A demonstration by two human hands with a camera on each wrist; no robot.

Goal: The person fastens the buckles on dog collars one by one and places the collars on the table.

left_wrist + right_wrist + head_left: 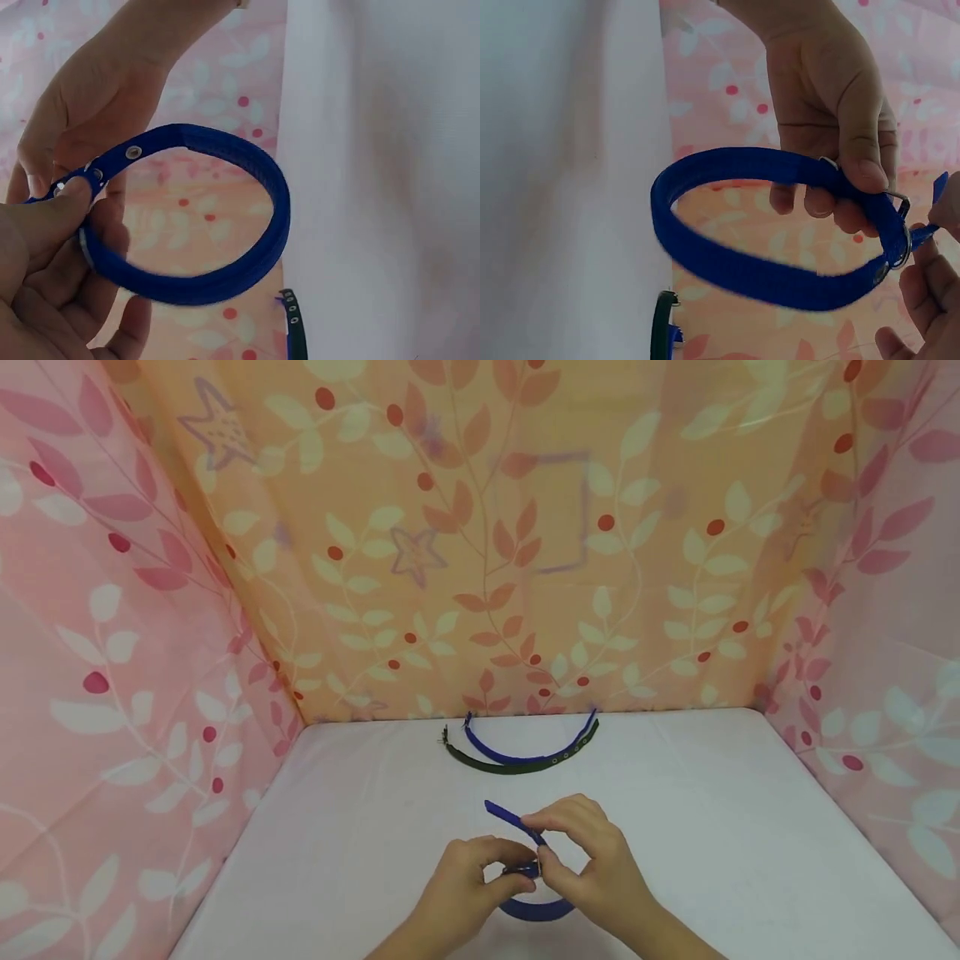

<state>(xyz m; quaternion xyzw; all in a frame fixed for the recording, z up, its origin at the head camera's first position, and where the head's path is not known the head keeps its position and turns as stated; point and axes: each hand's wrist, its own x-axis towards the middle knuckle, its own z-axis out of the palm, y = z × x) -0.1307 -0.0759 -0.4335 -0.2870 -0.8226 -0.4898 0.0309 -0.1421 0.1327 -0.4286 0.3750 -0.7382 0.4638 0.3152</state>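
Observation:
A blue collar (536,911) with metal fittings is bent into a loop between the two hands. My left hand (467,878) holds it near the buckle (902,202), its thumb pressed on the band in the right wrist view. My right hand (598,857) pinches the strap by the buckle with thumb and forefinger. The strap's free end (501,812) sticks out up and to the left from the right fingers. A metal eyelet (133,153) shows on the loop in the left wrist view. Fingers partly hide the buckle in the head view.
A green collar (498,768) with eyelets and another blue collar (482,748) lie curved side by side near the back edge of the white table (360,827). Patterned fabric walls (450,610) stand behind and on both sides.

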